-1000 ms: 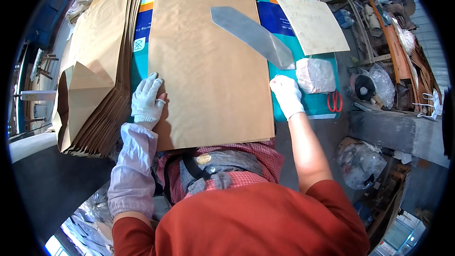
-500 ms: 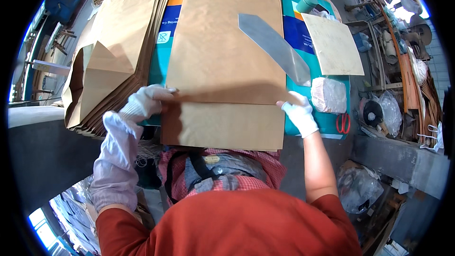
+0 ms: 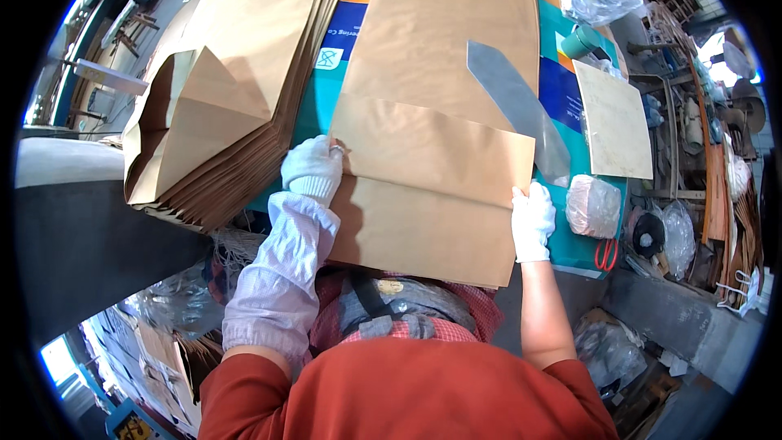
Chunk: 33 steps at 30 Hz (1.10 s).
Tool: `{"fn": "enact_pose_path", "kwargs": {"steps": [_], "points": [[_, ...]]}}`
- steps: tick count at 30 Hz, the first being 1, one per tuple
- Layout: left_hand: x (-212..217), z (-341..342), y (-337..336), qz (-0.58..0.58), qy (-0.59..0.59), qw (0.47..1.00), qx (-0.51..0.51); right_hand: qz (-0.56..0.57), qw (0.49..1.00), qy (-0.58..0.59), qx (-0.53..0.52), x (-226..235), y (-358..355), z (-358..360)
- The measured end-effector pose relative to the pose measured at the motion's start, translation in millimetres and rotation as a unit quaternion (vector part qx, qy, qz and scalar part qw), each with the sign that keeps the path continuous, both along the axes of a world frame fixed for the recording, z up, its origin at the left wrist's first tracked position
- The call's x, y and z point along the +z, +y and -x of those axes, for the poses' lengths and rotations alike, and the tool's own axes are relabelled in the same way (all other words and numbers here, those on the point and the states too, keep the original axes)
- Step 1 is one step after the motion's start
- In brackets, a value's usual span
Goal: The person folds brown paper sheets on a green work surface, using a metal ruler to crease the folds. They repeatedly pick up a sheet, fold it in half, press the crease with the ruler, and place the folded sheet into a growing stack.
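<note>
The bag (image 3: pixel 432 155) is brown kraft paper, matt and smooth, with a sharp crease. The stack (image 3: pixel 236 90) beside it is the same matt paper. Both gloves, left hand (image 3: pixel 312 169) and right hand (image 3: pixel 533 220), are white knitted cloth. The left sleeve (image 3: pixel 281 277) is thin pale fabric. The template (image 3: pixel 517 110) looks like dull grey metal. The surface (image 3: pixel 570 98) has a glossy printed cover. The scissors (image 3: pixel 605 254) have red plastic handles.

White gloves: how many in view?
2. The left hand wears one at the left edge of the brown paper sheet; the right hand wears one at its right edge.
</note>
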<state>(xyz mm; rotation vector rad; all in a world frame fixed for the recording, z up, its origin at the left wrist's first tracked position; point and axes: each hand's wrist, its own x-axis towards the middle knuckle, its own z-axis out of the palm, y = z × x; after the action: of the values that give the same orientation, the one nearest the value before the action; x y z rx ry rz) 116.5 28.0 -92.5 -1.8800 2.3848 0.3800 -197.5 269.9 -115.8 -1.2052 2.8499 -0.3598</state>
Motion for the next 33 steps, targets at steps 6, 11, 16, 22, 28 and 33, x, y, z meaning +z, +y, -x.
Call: {"fn": "enact_pose_path", "kwargs": {"steps": [6, 11, 16, 22, 28, 33], "points": [[7, 3, -2, -0.009, 0.001, 1.000, 0.020, 0.077, 0.922, 0.115, 0.361, 31, -47, -17], [39, 29, -17, 0.015, -0.104, 0.991, -0.078, 0.037, 0.934, 0.056, 0.351, 11, -57, -19], [21, 73, 5, 0.193, 0.227, 0.805, -0.513, 0.093, 0.921, -0.054, 0.374, 28, -113, -61], [27, 54, 8, 0.101, 0.207, 0.854, -0.466, 0.029, 0.925, 0.098, 0.366, 22, -87, -43], [13, -1, -6, 0.164, 0.125, 0.907, -0.368, 0.111, 0.944, 0.054, 0.305, 2, -23, 20], [44, 74, -21, 0.210, 0.196, 0.859, -0.424, 0.191, 0.940, 0.017, 0.282, -3, -17, 26]]}}
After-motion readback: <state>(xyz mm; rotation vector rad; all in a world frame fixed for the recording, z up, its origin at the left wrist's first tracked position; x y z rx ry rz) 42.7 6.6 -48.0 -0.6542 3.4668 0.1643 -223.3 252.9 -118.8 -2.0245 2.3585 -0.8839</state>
